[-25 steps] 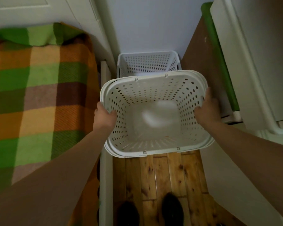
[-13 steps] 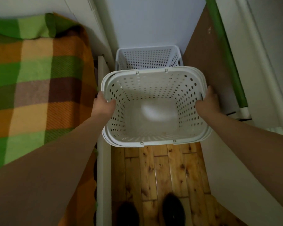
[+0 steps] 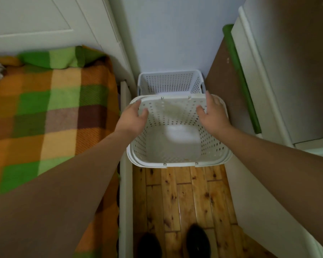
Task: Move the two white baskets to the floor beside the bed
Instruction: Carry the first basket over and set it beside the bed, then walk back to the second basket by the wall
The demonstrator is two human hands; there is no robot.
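Near basket [image 3: 177, 144] on floor [image 3: 185, 198] by bed [image 3: 50, 112]: empty, perforated plastic, likely light and stiff. Left hand [image 3: 133, 118], right hand [image 3: 213, 113] spread open over far rim (gripping nothing). Best held at rim.

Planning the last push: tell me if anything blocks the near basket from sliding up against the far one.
Nothing visible does. The near basket sits on the wooden floor, its far rim overlapping the far basket in view. Both hands, left hand and right hand, are open over its far corners.

Near basket [image 3: 177, 138] on floor [image 3: 185, 198], open hands above
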